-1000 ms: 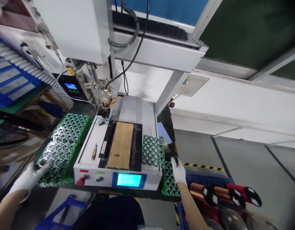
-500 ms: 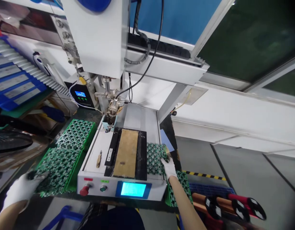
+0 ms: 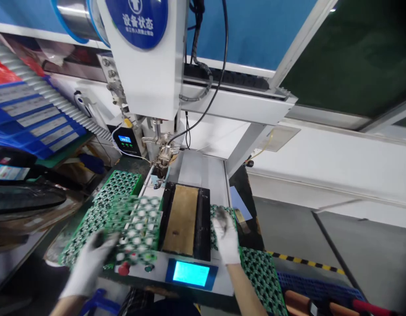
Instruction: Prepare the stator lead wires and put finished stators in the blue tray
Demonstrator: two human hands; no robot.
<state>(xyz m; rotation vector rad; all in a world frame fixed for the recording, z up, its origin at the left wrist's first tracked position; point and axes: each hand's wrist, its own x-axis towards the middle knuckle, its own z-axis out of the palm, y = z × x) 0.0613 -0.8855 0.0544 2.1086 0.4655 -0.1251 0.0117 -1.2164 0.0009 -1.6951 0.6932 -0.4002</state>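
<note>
A green perforated circuit-board panel [image 3: 143, 224], blurred by motion, hangs tilted over the left part of the machine base. My left hand [image 3: 95, 259], in a white glove with dark fingertips, is closed on its lower left edge. My gloved right hand [image 3: 225, 237] lies over another green panel [image 3: 214, 224] on the right of the base; its fingers are smeared, so their grip is unclear. Between them is the black fixture [image 3: 204, 224] with a tan plate [image 3: 183, 219]. More green panels lie at the left [image 3: 119, 184] and at the lower right [image 3: 262, 276].
The machine head with its nozzle [image 3: 165, 153] stands behind the fixture. On the base front are a red button [image 3: 124, 268] and a lit screen [image 3: 191, 273]. A blue sheet [image 3: 239, 202] lies right of the base. Blue bins [image 3: 34, 118] stand at the far left.
My left hand has moved right from the left stack, and a panel now hangs over the machine's left side. My right hand has shifted onto the right panel. The camera view has shifted.
</note>
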